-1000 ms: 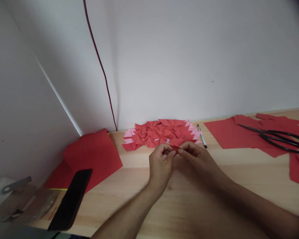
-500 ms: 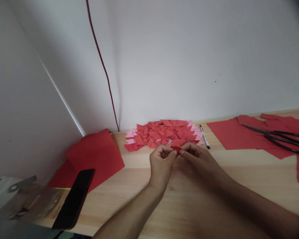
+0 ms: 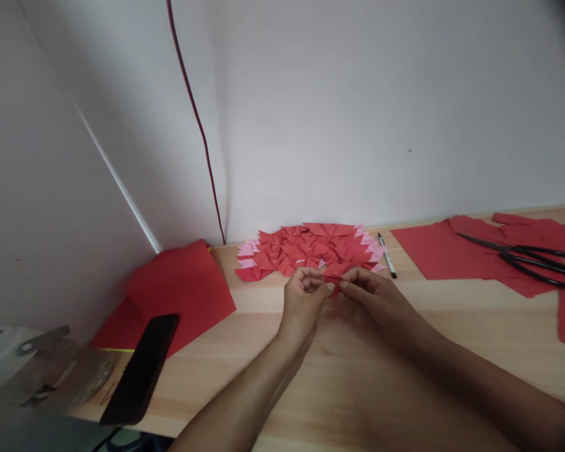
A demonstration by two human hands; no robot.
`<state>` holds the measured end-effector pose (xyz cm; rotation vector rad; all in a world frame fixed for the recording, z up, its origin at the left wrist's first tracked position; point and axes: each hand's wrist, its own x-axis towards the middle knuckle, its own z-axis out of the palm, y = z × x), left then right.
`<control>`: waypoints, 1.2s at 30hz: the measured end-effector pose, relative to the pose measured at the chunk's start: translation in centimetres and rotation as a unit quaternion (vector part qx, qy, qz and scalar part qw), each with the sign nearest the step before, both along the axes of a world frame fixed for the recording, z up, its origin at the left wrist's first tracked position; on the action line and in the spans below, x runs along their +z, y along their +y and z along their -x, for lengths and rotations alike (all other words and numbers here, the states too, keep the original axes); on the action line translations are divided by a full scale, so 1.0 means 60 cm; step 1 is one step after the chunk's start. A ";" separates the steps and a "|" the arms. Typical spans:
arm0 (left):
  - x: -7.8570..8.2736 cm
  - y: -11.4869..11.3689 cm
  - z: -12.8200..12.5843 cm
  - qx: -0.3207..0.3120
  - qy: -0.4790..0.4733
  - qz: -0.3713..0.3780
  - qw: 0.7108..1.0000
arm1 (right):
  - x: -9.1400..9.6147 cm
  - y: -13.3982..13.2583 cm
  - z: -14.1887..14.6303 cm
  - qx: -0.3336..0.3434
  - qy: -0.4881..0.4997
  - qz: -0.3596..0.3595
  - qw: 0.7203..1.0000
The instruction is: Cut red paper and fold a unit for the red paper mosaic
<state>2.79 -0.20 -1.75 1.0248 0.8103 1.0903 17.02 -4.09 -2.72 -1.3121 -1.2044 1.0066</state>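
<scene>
Both my hands meet over the middle of the wooden table (image 3: 358, 376). My left hand (image 3: 304, 301) and my right hand (image 3: 374, 295) pinch a small folded red paper piece (image 3: 334, 271) between thumbs and fingertips. Just behind it, against the wall, lies a pile of several folded red and pink paper pieces (image 3: 306, 248).
A black-capped pen (image 3: 386, 254) lies right of the pile. Red paper sheets (image 3: 452, 254) with black scissors (image 3: 532, 260) on them lie at the right. Another red sheet (image 3: 179, 295) and a black phone (image 3: 141, 367) lie at the left. A red cable (image 3: 198, 119) runs down the wall.
The small red piece has been turned and worked between my fingertips, showing more above them. The hands stay in the same spot; the view shifted slightly.
</scene>
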 end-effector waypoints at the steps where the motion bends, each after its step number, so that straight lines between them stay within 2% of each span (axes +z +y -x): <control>1: -0.001 0.002 0.001 -0.016 0.012 -0.002 1.000 | 0.002 0.000 0.000 -0.002 -0.005 0.003 1.000; 7: 0.001 0.008 0.003 -0.051 0.156 -0.098 0.982 | 0.009 -0.003 0.001 0.015 0.000 0.017 1.000; 11: 0.005 0.007 0.005 -0.083 0.149 -0.128 0.977 | 0.002 0.000 0.000 0.016 -0.017 0.005 1.000; 14: 0.004 0.005 0.006 -0.078 0.154 -0.147 0.974 | -0.002 0.002 -0.001 0.030 -0.012 0.000 0.999; 17: 0.001 0.005 0.008 -0.077 0.142 -0.140 0.977 | -0.001 0.002 -0.003 0.048 -0.001 0.004 0.999; 23: -0.009 0.012 0.014 -0.122 0.119 -0.084 0.982 | 0.003 0.005 -0.012 0.067 -0.045 0.003 0.997; 29: -0.013 0.016 0.015 -0.065 0.214 -0.151 0.963 | 0.007 0.008 -0.013 0.077 -0.061 0.028 0.995; 32: -0.014 0.014 0.015 -0.054 0.237 -0.180 0.953 | 0.010 0.007 -0.011 0.073 -0.061 0.013 0.995; 36: -0.016 0.017 0.016 -0.073 0.232 -0.156 0.957 | 0.008 0.005 -0.013 0.061 -0.079 0.002 0.995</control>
